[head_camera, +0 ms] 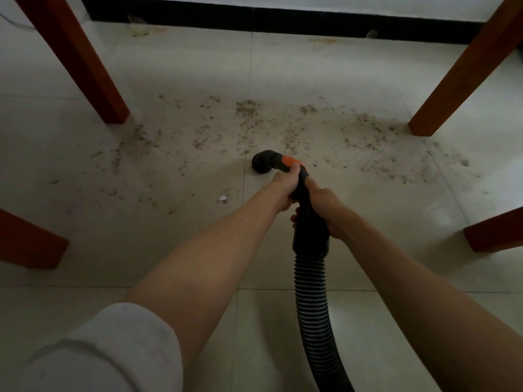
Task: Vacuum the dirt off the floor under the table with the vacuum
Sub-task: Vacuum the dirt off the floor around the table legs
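Dirt-strewn floor (pixel 325 131) between table legs (pixel 93 80); hands grip hose (pixel 310 210)

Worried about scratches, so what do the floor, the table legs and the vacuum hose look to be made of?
Floor: likely glazed ceramic tile, pale with grout lines and a soft sheen. Table legs: reddish-brown wood, apparently stained, square-cut. Vacuum hose: black ribbed plastic, flexible, matte.

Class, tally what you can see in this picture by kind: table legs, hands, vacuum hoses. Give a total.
Table legs: 4
Hands: 2, left hand, right hand
Vacuum hose: 1
Total: 7
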`<state>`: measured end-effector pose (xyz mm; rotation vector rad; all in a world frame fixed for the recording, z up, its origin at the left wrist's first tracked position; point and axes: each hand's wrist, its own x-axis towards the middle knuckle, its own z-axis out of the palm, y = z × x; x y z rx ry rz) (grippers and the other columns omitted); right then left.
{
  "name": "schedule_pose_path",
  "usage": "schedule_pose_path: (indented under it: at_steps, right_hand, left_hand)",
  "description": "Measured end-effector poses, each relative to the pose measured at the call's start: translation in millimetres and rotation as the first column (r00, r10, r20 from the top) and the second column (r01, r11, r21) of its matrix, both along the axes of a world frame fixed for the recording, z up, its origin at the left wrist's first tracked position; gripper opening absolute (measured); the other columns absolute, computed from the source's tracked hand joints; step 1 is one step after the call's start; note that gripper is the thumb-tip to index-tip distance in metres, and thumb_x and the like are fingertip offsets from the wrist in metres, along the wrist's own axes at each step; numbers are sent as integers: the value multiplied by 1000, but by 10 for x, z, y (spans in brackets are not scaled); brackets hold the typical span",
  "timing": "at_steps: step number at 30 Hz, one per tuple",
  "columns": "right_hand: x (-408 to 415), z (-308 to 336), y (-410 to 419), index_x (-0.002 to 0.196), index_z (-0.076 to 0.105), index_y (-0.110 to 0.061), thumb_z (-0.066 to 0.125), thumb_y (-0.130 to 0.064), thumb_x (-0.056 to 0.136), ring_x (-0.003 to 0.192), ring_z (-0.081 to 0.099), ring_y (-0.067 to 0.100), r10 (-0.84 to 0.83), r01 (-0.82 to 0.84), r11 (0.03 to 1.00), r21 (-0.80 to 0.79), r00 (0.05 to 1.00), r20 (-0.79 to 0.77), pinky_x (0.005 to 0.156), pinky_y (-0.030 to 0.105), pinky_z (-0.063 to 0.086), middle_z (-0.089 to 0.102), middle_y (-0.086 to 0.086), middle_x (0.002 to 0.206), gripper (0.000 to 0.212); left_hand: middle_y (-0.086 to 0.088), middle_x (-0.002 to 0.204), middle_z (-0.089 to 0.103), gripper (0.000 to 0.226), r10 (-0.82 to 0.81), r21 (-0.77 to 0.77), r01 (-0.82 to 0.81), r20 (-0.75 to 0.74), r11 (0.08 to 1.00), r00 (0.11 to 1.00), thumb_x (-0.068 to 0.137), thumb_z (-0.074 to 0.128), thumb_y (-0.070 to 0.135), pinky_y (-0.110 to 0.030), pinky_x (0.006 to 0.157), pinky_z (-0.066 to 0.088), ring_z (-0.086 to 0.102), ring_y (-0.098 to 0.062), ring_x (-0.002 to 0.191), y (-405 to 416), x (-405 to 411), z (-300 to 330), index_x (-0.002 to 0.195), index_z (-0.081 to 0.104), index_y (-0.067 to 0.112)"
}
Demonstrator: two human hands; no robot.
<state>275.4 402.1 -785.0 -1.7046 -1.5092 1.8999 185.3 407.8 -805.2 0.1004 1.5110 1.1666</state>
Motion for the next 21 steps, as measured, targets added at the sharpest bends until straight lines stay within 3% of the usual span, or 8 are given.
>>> schedule_pose_path:
  at_steps: [5, 11, 17, 21]
  right_hand:
    - [-6, 98, 5, 113, 55, 2, 36, -45, 101, 47, 58, 22, -4, -4, 995, -102, 997, -77, 50, 32, 54, 56, 14, 70, 52]
    - [-77, 176, -27, 91, 58, -3, 37, -43, 101, 46, 55, 21, -80, 58, 985, -163, 989, -127, 47, 30, 52, 59, 11, 57, 47]
    - [-188, 150, -73, 109, 57, 0, 34, -42, 102, 49, 58, 21, -69, 57, 990, -133, 994, -83, 43, 27, 52, 60, 13, 69, 48]
    - [-220, 154, -73, 103, 58, -2, 34, -42, 102, 48, 56, 19, -71, 51, 986, -161, 990, -120, 43, 26, 51, 59, 11, 67, 46]
  left_hand:
    - [-17, 129, 54, 51, 7, 7, -7, -11, 1000, 1000, 99, 44, 37, -37, 84, 49, 55, -33, 116, -31, -38, 53, 133, 42, -2]
    - [-12, 119, 60, 48, 32, -2, -32, -66, 999, 997, 96, 48, 40, -35, 76, 50, 59, -29, 106, -37, -71, 100, 126, 51, 3]
    - [-12, 129, 53, 52, -20, -51, 17, -55, 999, 998, 97, 45, 44, -37, 83, 46, 54, -31, 116, -73, -153, 52, 132, 44, 5]
    - [-12, 126, 56, 50, -4, -39, 1, -57, 999, 998, 97, 46, 42, -35, 79, 47, 57, -29, 109, -80, -207, 34, 129, 48, 4]
